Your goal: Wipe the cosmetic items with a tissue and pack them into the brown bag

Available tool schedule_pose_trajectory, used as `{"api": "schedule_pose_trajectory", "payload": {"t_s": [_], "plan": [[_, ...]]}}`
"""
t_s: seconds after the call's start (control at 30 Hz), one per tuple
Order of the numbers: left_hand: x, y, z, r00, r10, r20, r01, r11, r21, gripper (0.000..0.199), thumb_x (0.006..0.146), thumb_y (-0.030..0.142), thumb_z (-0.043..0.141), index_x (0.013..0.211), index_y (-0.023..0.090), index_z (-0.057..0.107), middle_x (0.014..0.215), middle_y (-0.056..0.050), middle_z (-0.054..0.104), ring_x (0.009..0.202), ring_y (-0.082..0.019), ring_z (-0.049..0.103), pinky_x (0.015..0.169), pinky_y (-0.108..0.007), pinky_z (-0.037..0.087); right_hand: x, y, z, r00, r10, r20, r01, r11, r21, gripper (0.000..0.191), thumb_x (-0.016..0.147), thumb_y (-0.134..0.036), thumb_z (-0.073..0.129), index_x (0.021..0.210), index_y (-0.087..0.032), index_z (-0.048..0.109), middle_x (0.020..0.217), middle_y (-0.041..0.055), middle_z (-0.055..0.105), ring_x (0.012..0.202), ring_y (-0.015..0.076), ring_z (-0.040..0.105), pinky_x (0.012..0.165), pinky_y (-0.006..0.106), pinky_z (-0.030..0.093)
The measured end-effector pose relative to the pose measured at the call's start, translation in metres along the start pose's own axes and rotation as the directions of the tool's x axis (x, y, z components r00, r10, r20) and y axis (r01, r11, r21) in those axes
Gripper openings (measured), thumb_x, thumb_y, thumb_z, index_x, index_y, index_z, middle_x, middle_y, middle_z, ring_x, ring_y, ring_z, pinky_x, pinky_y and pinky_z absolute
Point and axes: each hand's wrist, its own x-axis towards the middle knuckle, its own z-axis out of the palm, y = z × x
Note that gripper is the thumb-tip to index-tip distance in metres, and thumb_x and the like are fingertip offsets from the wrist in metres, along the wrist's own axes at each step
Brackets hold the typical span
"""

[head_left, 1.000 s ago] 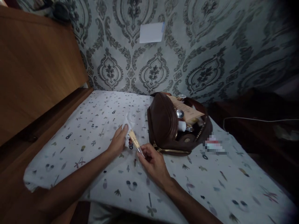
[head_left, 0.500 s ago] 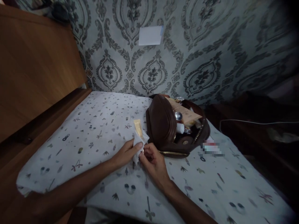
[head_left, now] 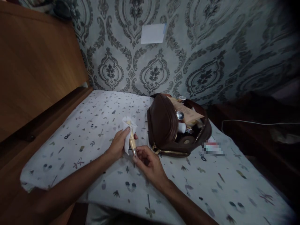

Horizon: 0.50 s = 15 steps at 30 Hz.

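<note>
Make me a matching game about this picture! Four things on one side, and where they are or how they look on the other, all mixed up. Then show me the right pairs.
Things:
1. Squeeze tube
2. Tissue
3. Zip bag
4. Rectangular sheet

Places and looks:
A. Brown and open, with things inside
B. Up on the patterned wall
C. Pale yellow, one end at the right hand
D. White and crumpled, in the left hand

Pairs: 1-C, 2-D, 3-A, 4-B

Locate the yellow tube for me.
In the head view, the yellow tube is left of centre, held in the right hand against white cloth in the left hand, left of the brown bag.
</note>
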Motion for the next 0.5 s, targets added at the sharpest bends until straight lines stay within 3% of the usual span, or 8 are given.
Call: {"api": "schedule_pose_trajectory", "payload": {"t_s": [0.1, 0.2, 0.37, 0.5], "plan": [[0.000, 0.002, 0.000, 0.998, -0.021, 0.053, 0.022, 0.999, -0.027, 0.054, 0.069, 0.067, 0.071, 0.077, 0.014, 0.065, 0.065, -0.001, 0.063, 0.049, -0.010, 0.052, 0.046, -0.023, 0.043, 0.002, -0.002, 0.001, 0.998, 0.046, 0.039, -0.053, 0.978, 0.203, 0.032, 0.086, -0.049, 0.066, 0.104, -0.023, 0.062, 0.086, 0.0023, 0.064, 0.066, 0.0136, 0.060, 0.061, 0.026, 0.053], [-0.003, -0.007, 0.000, 0.991, -0.040, 0.132, 0.044, 0.999, -0.032, 0.053, 0.071, 0.066, 0.072, 0.081, 0.014, 0.066, 0.067, 0.000, 0.064, 0.052, -0.011, 0.054, 0.051, -0.024, 0.047, 0.005, 0.002, 0.001, 0.996, 0.065, -0.059, -0.046, 0.960, 0.276, 0.037, 0.080, -0.050, 0.072, 0.104, -0.024, 0.061, 0.085, 0.0020, 0.063, 0.067, 0.0142, 0.060, 0.060, 0.027, 0.055], [-0.010, -0.024, 0.002, 0.949, -0.083, 0.304, 0.057, 0.994, 0.094, 0.047, 0.070, 0.058, 0.078, 0.080, 0.014, 0.066, 0.067, 0.001, 0.061, 0.061, -0.011, 0.056, 0.060, -0.022, 0.045, 0.004, 0.004, -0.003, 0.973, 0.000, -0.230, 0.025, 0.994, 0.105, 0.033, 0.078, -0.040, 0.076, 0.099, -0.023, 0.058, 0.077, -0.0013, 0.063, 0.064, 0.0127, 0.058, 0.059, 0.025, 0.049], [-0.011, -0.016, 0.002, 0.951, -0.101, 0.291, 0.066, 0.989, 0.129, 0.046, 0.068, 0.056, 0.079, 0.081, 0.015, 0.064, 0.068, 0.001, 0.062, 0.060, -0.011, 0.054, 0.057, -0.022, 0.042, 0.001, -0.004, -0.010, 0.970, -0.075, -0.230, 0.068, 0.997, -0.040, 0.030, 0.082, -0.038, 0.073, 0.102, -0.023, 0.056, 0.065, -0.0055, 0.059, 0.057, 0.0119, 0.055, 0.055, 0.024, 0.044]]}}
